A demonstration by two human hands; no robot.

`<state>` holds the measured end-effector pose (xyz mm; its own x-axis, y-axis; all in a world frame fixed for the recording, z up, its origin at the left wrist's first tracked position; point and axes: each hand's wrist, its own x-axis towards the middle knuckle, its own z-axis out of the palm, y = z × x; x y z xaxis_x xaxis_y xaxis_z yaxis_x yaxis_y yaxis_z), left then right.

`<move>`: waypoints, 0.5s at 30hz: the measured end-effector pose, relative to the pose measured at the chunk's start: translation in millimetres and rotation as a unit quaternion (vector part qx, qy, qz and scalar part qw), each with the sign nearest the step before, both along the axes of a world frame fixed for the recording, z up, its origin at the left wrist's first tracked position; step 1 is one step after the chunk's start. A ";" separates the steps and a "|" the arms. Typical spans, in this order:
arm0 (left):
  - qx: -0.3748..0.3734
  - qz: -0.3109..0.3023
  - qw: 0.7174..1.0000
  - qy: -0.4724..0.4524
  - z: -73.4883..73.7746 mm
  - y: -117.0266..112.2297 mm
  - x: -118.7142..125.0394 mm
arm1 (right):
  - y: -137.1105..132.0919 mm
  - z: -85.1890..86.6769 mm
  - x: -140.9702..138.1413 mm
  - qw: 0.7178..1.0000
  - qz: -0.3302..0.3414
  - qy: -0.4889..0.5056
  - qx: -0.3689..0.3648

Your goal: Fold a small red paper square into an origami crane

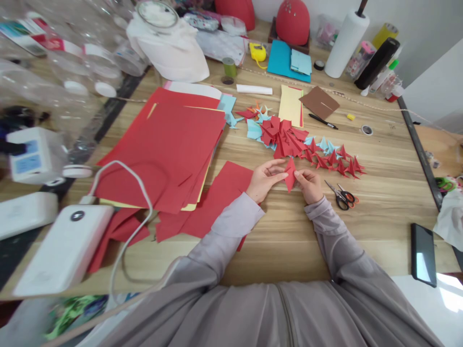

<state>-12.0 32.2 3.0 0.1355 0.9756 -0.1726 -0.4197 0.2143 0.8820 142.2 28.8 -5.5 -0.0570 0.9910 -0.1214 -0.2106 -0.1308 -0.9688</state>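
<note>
A small folded piece of red paper [290, 174] is held between both hands over the wooden table [383, 159]. My left hand [265, 179] pinches its left side with fingers and thumb. On the other side, my right hand [309, 185] grips the paper's right edge with closed fingers. Just beyond the hands lies a heap of folded red and light blue paper shapes [289, 137], trailing off to the right. Both arms wear grey sleeves.
A stack of red paper sheets [162, 149] covers the table's left half. Scissors [342, 195] lie right of my right hand, a phone [423, 253] near the right edge. A white power bank with cable [65, 248] sits front left. Paper towel roll [345, 43] and clutter stand at the back.
</note>
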 end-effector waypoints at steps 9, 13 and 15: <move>0.025 0.016 0.997 0.073 -3.3 -0.5 2.5 | -3.2 11.5 -4.5 0.998 0.013 -0.064 0.016; 0.008 0.013 0.997 0.072 -3.3 -0.4 1.2 | -4.1 13.5 -4.6 0.997 0.016 -0.068 0.015; -0.014 0.013 0.999 0.048 -3.1 -0.1 0.7 | -3.8 12.8 -4.1 0.998 0.006 -0.061 0.013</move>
<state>-11.3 32.1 -0.1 0.0919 0.9732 -0.2110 -0.3384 0.2298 0.9125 138.1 25.0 7.2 -0.0553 0.9932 -0.1025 -0.0890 -0.1072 -0.9902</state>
